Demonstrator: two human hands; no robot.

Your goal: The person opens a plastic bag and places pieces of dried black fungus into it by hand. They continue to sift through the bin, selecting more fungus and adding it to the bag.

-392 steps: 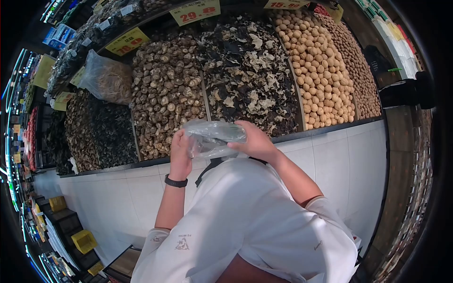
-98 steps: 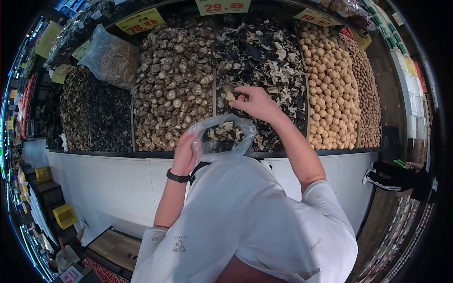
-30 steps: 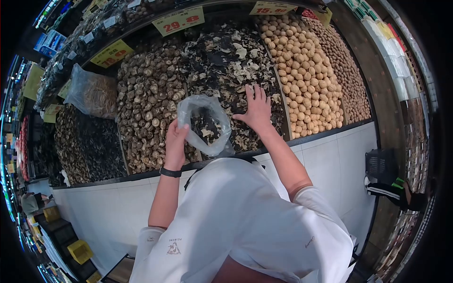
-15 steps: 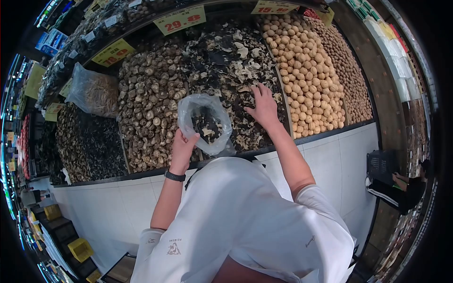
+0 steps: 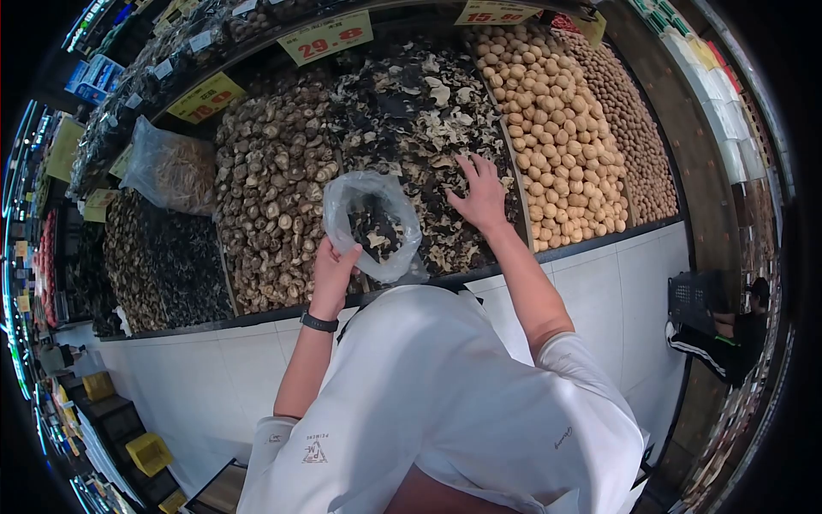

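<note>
My left hand (image 5: pixel 332 281) grips the rim of a clear plastic bag (image 5: pixel 339 224), its thumb on the near left edge. The bag's mouth gapes upward, and dark and pale pieces of dried wood ear fungus show through it. Over to the right, my right hand (image 5: pixel 481 199) rests on or just above the heap of dried wood ear fungus (image 5: pixel 445 128), fingers apart and pointing away from me. No piece is visible in its fingers. Whether the fingertips touch the heap is hard to make out.
Dried shiitake mushrooms (image 5: pixel 274 180) fill the bin left of the fungus; walnuts (image 5: pixel 561 141) lie to its right behind a divider. A tied plastic bag (image 5: pixel 171 167) sits farther left. Price signs (image 5: pixel 325 37) line the back. Someone with a dark basket (image 5: pixel 692 300) is at far right.
My hands and the bag stay nearly in place, with only a slight shift of the view. The person at far right has changed posture a little.
</note>
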